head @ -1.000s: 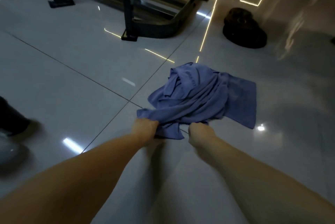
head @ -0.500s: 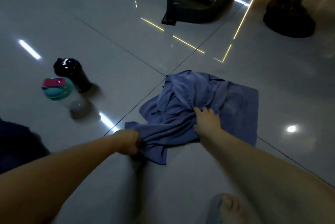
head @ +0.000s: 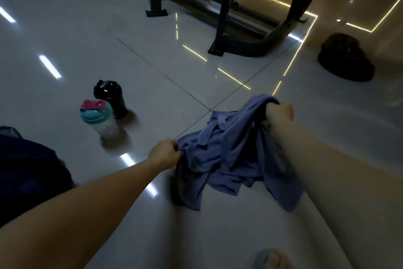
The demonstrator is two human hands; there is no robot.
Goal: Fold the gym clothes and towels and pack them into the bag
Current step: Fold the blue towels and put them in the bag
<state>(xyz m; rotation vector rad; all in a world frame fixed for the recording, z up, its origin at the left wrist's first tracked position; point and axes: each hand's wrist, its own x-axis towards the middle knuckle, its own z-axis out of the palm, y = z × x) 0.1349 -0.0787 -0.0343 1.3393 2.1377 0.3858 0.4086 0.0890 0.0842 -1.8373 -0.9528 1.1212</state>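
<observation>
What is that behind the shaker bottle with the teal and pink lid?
A black bottle stands just behind the shaker bottle on the tiled floor. The shaker covers its lower left side, so whether they touch cannot be seen.

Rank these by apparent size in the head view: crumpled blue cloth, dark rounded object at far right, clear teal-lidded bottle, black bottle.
1. crumpled blue cloth, clearly largest.
2. dark rounded object, though farther.
3. clear teal-lidded bottle and black bottle: alike; black one partly hidden, so unranked.

Right hand (head: 280, 112) fingertips out of sight in cloth (head: 229, 155)
</observation>
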